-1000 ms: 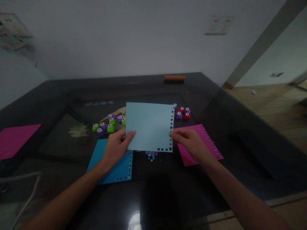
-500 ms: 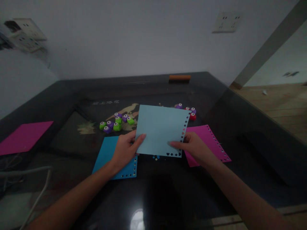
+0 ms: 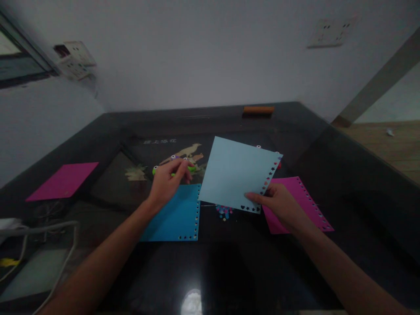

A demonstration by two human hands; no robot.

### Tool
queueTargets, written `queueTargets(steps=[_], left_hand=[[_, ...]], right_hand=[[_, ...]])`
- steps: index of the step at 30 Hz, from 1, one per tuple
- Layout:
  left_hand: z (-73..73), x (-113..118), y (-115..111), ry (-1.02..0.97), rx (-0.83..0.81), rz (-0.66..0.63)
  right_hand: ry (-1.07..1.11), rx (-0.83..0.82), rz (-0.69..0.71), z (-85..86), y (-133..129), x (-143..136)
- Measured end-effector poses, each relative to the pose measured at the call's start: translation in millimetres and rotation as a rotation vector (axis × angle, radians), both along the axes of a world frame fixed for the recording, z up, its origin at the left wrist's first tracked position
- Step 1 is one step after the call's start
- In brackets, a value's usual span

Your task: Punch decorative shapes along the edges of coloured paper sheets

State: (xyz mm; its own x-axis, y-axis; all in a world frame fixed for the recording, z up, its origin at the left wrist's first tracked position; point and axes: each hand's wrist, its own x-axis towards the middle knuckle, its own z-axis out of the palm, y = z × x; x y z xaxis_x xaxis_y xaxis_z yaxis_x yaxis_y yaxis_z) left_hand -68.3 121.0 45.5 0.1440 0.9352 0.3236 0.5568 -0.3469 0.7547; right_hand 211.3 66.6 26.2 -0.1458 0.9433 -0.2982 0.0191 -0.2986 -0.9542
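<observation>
My right hand (image 3: 277, 201) grips a pale blue sheet of paper (image 3: 238, 173) by its lower right corner, thumb on top. Small star and heart holes run along the sheet's right and lower edges. My left hand (image 3: 169, 181) is off the sheet, in front of the green and purple craft punches (image 3: 192, 168); its fingers are loosely bent and apart, with nothing seen in them. Below it lies a bright blue sheet (image 3: 179, 218) with punched edges. A pink punched sheet (image 3: 298, 205) lies partly under my right hand. More punches are mostly hidden behind the raised sheet.
Tiny punched-out paper shapes (image 3: 225, 212) are piled on the dark glossy table (image 3: 229, 271). Another pink sheet (image 3: 62, 181) lies at the left. A brown cylinder (image 3: 258, 110) rests near the wall. A white cable (image 3: 74, 240) loops at the lower left.
My left hand has let go of the pale blue sheet and moved up toward the punches. The sheet, held only by my right hand, has tilted clockwise. The view has shifted left.
</observation>
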Motion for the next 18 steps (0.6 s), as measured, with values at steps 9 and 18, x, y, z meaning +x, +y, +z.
queueTargets(steps=[9, 18], left_hand=[[-11.2, -96.1, 55.7, 0.911, -0.145, 0.267], [-18.8, -73.7, 48.4, 1.074, -0.213, 0.214]], right_hand=[[0.005, 0.047, -0.007, -4.8, 1.5, 1.4], [0.011, 0.011, -0.067, -6.7, 2.8, -0.2]])
